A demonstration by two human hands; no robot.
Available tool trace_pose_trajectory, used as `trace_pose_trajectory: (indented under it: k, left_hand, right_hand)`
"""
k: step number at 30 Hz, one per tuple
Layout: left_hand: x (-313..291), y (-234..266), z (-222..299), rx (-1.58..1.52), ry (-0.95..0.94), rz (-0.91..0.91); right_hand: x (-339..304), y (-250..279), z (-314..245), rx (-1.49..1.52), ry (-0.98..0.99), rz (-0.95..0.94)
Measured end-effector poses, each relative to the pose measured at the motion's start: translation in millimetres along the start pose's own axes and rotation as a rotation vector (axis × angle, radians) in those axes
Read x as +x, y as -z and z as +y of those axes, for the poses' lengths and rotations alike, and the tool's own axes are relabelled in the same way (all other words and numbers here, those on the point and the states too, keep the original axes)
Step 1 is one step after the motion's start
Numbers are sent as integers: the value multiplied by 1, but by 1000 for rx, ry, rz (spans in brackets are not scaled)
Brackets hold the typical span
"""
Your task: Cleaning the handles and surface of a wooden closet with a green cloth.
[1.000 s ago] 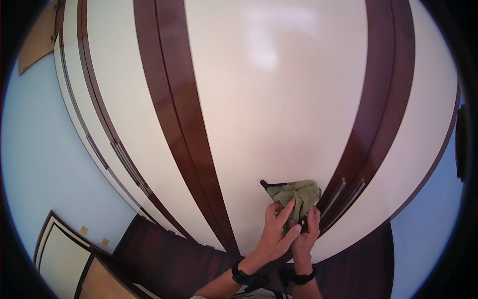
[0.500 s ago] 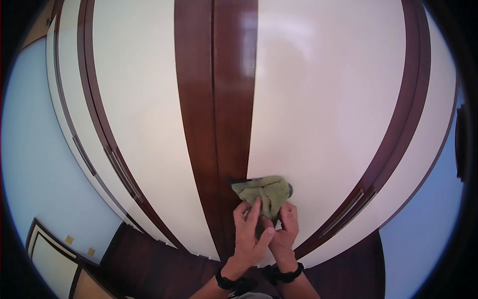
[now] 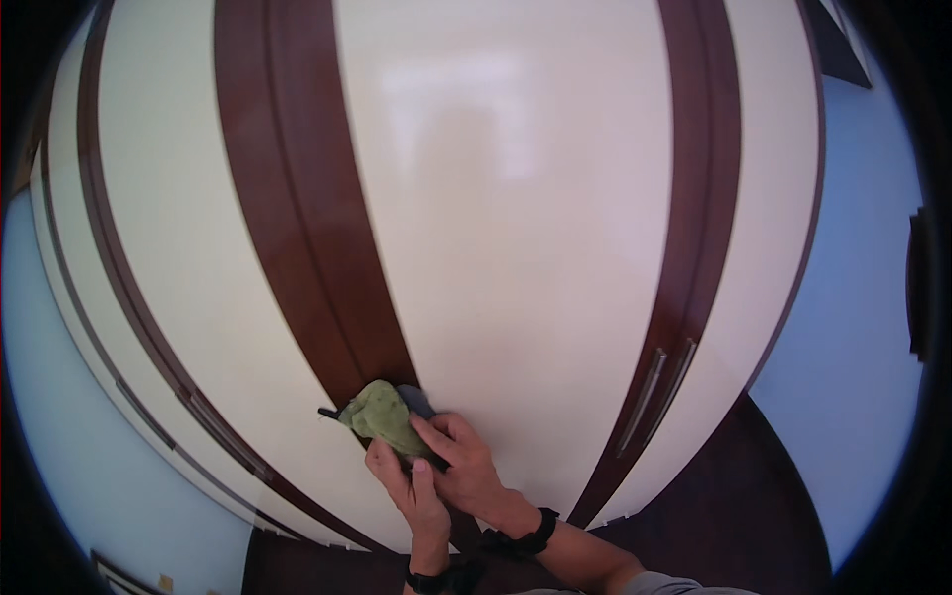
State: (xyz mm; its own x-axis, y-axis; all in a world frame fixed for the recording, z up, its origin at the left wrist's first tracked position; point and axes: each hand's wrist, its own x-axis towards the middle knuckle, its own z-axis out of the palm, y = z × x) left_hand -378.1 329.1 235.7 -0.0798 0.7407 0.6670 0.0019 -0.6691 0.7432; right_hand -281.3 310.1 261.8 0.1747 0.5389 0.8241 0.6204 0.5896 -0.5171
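A bunched green cloth [image 3: 382, 415] is held up between both my hands, in front of the wardrobe's dark brown strip. A dark grey edge shows at its upper right, and a thin dark tip sticks out on its left; I cannot tell whether these belong to the cloth. My left hand [image 3: 412, 498] pinches the cloth from below, thumb up. On the right side, the fingers of my right hand [image 3: 466, 466] close on it, with the index finger lying along the fabric. Both wrists wear black bands.
A wide wardrobe with glossy cream doors [image 3: 516, 278] and dark brown strips fills the view. Long metal handles [image 3: 643, 407] stand out at the right, others [image 3: 230, 436] at the left. Light blue walls [image 3: 863, 297] flank it, above a dark floor [image 3: 734, 496].
The view has swung to the right, so the wardrobe sits further left. My hands have turned the cloth and regripped it, the right hand now higher along its side.
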Motion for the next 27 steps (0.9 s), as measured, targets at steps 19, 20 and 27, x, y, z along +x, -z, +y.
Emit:
trace_pose_trajectory:
  k: [19, 20, 27]
  left_hand:
    - [-7, -149, 123, -40, -153, -370]
    - [-6, -158, 129, -22, -195, -405]
    - [-5, -200, 172, 40, -382, -486]
  right_hand:
    - [30, 212, 4, -395, 101, 300]
    - [32, 223, -3, -430, 55, 298]
    - [21, 269, -2, -431, 9, 404]
